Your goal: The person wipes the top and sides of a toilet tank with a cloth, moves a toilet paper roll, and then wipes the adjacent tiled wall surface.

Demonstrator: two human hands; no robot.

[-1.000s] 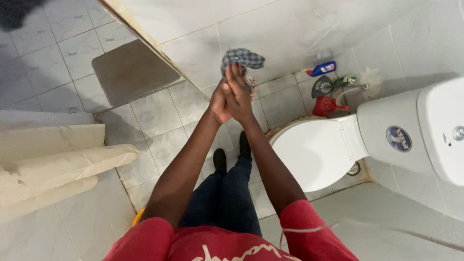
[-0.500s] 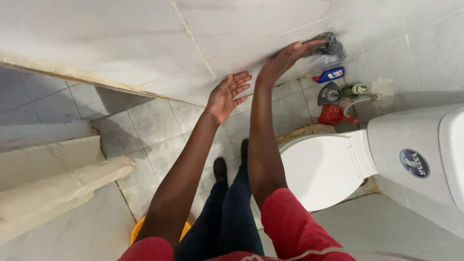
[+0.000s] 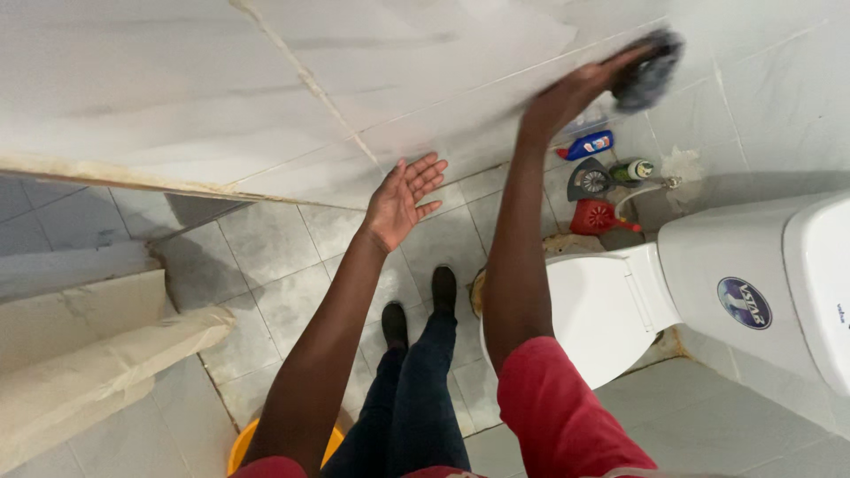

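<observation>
The right hand [image 3: 575, 88] is pressing a cloth [image 3: 648, 66] against the wall tiles [image 3: 425, 53]. The left hand [image 3: 398, 199] is sitting lower and to the left of it, with nothing in it. Just below the right hand, a bottle [image 3: 589, 144] and a toilet brush holder [image 3: 598, 215] are sitting on the floor [image 3: 274, 265]. The toilet [image 3: 611, 305] is standing below and right of that hand. A bucket [image 3: 243, 443] is sitting far below the left hand.

- Blue bottle [image 3: 589, 144] with red cap lying on the floor by the wall.
- Green bottle [image 3: 632, 170] beside it.
- Round blue label [image 3: 744, 303] on the white toilet tank [image 3: 708, 257].
</observation>
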